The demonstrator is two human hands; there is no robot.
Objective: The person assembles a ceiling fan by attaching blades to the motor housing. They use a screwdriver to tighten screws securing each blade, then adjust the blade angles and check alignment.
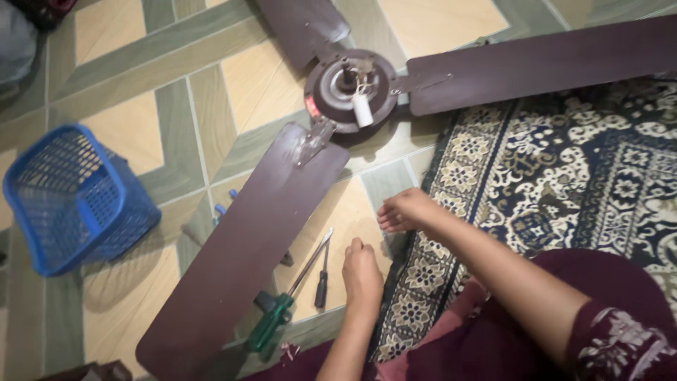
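Brown and dull, the ceiling fan [352, 88] lies on the tiled floor [127, 134], its motor hub facing up and one blade [240, 247] running down towards you. Beside that blade, on your side, lie a green-handled screwdriver [278, 314] and a smaller dark one [322, 279]. Your left hand [362, 271] rests just right of the small driver, fingers curled and gripping nothing. Your right hand [403, 212] hovers near the patterned rug [564, 169], fingertips pinched; whether it holds some small part you cannot tell. A blue plastic basket [70, 197] stands well left of the blade. This looks like a pause between tools; picking up a driver would call for your left hand to uncurl and reach leftwards.
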